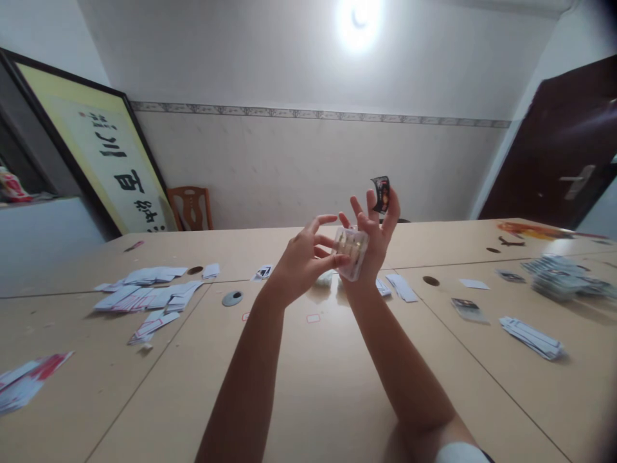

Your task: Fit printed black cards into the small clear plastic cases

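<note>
My left hand (pixel 304 257) grips a small clear plastic case (pixel 353 249) between thumb and fingers, above the middle of the table. Gold-coloured slender pieces show inside the case; I cannot make out their kind. My right hand (pixel 376 241) is behind the case, its palm close to or against it. Between the raised fingers of that hand is a small black printed card (pixel 381 194), slightly curved, with a reddish picture on it. Part of the right palm is hidden by the case.
White paper slips (pixel 149 292) lie in piles on the table (pixel 318 386) at left, with red-and-white ones (pixel 33 379) nearer. At right are a stack of clear packs (pixel 569 276), a single pack (pixel 468 310) and a slip bundle (pixel 530 337). A wooden chair (pixel 191 207) stands behind.
</note>
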A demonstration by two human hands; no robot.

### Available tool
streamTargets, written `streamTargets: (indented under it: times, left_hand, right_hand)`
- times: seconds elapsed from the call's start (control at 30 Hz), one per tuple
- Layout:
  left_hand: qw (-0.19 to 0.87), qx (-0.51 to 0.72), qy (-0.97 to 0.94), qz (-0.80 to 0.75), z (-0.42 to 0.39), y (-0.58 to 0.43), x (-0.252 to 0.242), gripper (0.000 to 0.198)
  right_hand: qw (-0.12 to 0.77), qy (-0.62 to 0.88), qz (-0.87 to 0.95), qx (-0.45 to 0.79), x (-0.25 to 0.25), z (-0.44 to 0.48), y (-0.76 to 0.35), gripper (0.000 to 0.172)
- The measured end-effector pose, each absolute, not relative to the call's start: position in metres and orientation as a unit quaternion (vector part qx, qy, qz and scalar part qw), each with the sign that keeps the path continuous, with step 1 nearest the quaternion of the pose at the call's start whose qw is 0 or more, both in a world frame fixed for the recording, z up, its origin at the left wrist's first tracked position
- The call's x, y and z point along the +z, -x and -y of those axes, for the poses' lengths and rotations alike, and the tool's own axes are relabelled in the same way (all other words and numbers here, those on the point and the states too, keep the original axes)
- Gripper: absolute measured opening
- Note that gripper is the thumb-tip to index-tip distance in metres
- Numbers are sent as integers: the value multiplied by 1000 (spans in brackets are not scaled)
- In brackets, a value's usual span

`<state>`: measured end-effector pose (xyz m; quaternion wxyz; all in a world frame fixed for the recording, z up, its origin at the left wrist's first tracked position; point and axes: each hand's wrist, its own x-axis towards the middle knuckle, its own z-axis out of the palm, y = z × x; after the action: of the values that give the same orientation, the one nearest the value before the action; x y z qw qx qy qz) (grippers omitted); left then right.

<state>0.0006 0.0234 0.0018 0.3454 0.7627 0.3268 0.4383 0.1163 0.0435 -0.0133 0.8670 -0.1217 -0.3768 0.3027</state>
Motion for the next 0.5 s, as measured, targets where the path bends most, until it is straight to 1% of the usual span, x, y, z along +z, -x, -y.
streamTargets:
  times: [0.07,0.1,0.17,0.23,0.3,0.4,0.5]
  left_hand:
    - [335,447,-766,-320,-25,2,1,74]
    - [330,450,-769,-313,-26,3,1,71]
    - [321,451,-774,-308,-26,3,1,58]
    - [311,452,-772,-321,-26,2,2,46]
    - [305,459,-760,-344,-25,1,3,43]
    - [308,483,-730,-374,-26,0,4,46]
    - [335,492,-718,-360,-28,2,3,45]
  right_hand:
    - [874,141,363,290,-13,-47,-118,50]
    - [877,153,356,285,-13,-49,-119,42]
    - [881,166,342,282,-13,-52,-122,27]
    - [883,163,331,290,-11,-56,-125,18]
    - [883,151,330,298,-10,-58,-129,14]
    - [875,131,355,302,-7,-59,-135,11]
    - [868,121,382,293,-3,-55,-140,15]
